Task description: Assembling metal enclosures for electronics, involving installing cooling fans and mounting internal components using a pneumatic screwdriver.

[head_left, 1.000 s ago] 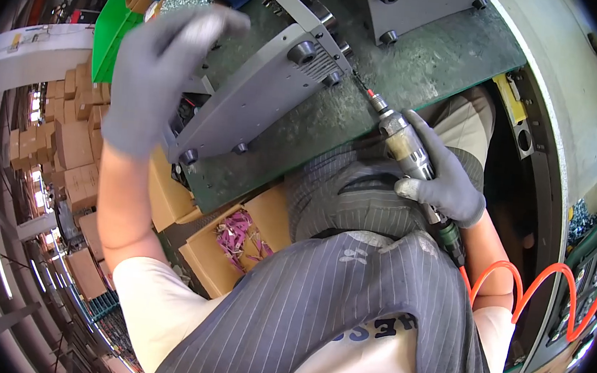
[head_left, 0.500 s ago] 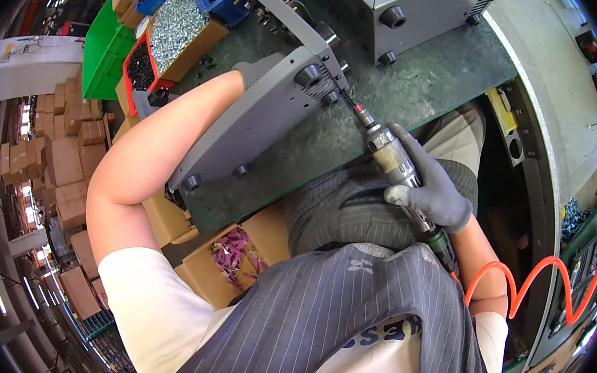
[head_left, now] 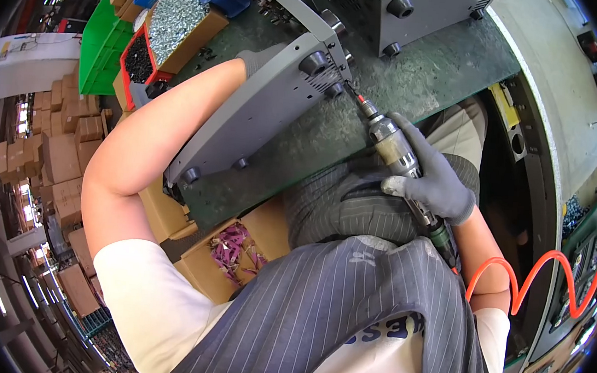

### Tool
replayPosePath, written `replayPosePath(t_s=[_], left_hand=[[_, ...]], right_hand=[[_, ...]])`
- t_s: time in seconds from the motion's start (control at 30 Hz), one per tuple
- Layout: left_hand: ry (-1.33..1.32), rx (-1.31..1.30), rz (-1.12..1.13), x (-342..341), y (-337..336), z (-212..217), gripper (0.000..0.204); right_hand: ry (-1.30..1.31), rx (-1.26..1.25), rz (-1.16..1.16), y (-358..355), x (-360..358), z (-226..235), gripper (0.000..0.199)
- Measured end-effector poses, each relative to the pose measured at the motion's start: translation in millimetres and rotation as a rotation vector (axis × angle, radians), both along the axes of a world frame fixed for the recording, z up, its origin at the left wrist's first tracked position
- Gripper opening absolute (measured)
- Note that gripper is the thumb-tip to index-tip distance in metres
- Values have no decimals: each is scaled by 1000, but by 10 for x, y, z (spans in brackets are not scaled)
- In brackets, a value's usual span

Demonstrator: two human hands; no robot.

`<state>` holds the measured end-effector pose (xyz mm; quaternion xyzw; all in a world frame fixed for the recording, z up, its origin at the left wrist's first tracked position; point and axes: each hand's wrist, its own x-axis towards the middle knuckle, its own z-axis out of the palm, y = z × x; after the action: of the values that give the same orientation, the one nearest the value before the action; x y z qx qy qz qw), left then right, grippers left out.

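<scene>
A grey metal casing (head_left: 266,109) with black round feet (head_left: 314,62) stands tilted on the dark green worktop (head_left: 432,81). My left hand (head_left: 258,61), in a grey glove, reaches behind its far left side; the casing hides the fingers. In my right hand (head_left: 437,188), also gloved, is a pneumatic screwdriver (head_left: 395,149), with the fingers wrapped round its body. Its bit points up and left at the casing's right end, close to a foot and a row of slots. Whether the bit sits on a screw cannot be made out.
A second grey casing (head_left: 426,27) stands at the far right. Beyond my left arm are a box of silvery screws (head_left: 174,23), a red bin of black screws (head_left: 139,62) and a green bin (head_left: 104,49). An orange coiled hose (head_left: 555,257) runs right from the screwdriver.
The whole view has shifted slightly, with the worktop things a little higher in it. My grip on the screwdriver and the casing's tilt look much the same.
</scene>
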<state>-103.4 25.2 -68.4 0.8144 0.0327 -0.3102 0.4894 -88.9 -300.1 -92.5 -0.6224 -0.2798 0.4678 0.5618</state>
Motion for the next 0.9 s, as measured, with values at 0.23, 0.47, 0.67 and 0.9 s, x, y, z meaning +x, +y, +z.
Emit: replayPosePath(t_s=[0.23,0.47,0.67,0.9], left_hand=[[-18,304,192,34,-12,619,37],[-114,497,128,-266,-329,1203,52],[-158,496,-27,-270,-415,963,50],[-160,448,38,-264,-432,950,46]], right_hand=[[-48,-37,-15,-129,-11,68,93],[-39,36,-10,-179,-37,234,92],[-60,65,-28,-91,-42,210,80],[7,97,-51,-79,-56,188,79]])
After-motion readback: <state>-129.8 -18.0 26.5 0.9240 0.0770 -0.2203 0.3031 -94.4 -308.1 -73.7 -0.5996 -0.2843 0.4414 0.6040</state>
